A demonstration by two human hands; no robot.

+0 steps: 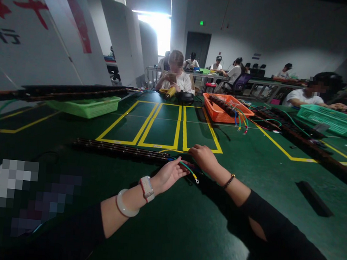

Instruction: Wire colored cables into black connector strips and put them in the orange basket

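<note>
A long dark wiring strip [122, 151] lies across the green table, its right end at my hands. My left hand [169, 173] is palm up beside that end, thumb and fingers around a green wire [189, 169]. The wire crosses my fingers and ends in a yellow sleeve and a metal ring terminal [197, 181]. Just above and to the right, my right hand [203, 156] has its fingers curled in a pinch. A thin yellow wire [171, 150] runs to its fingertips, which are partly hidden. Blue and dark leads sit between the two hands.
Yellow tape outlines [160, 124] mark the green table [182, 233]. Beyond are an orange basket [212, 114] holding a wired strip, a light green basket [92, 108] and a teal basket [336, 121]. A black strip [314, 198] lies right. Co-workers sit across the table.
</note>
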